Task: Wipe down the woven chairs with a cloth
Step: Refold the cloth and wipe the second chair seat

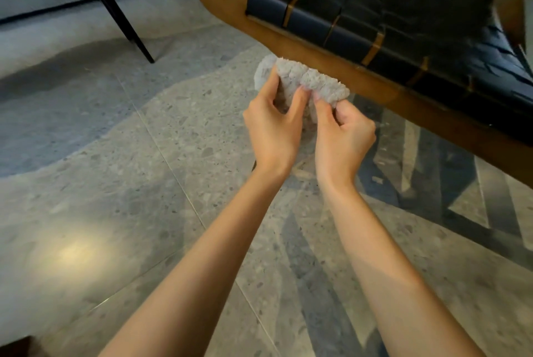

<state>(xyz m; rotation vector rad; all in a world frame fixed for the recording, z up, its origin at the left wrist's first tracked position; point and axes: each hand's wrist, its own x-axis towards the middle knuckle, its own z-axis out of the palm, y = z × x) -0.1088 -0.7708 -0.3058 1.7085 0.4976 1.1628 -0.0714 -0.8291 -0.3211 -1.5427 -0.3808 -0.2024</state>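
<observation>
Most of my view is grey speckled stone-tile floor (101,155), glossy enough to carry a soft patch of reflected light at lower left and striped shadows at right. Across the upper right runs the brown wooden chair (317,48), its rounded frame rail slanting down toward the right edge, with broad black woven straps (403,10) wrapped over it. At upper left I see a slim black slanted leg (119,15) of some other piece of furniture standing on the tiles, well apart from the chair.

Both bare forearms reach up from the bottom edge and meet near the middle. The left hand (274,129) pinches the left part of a fluffy pale grey cloth (311,80) between thumb and fingers. The right hand (343,137), fingers curled in, pinches the right part just beside it.

The cloth is bunched between the two hands, held up off the floor just beside the chair's wooden rail. From here I cannot tell whether its right end touches the wood.
</observation>
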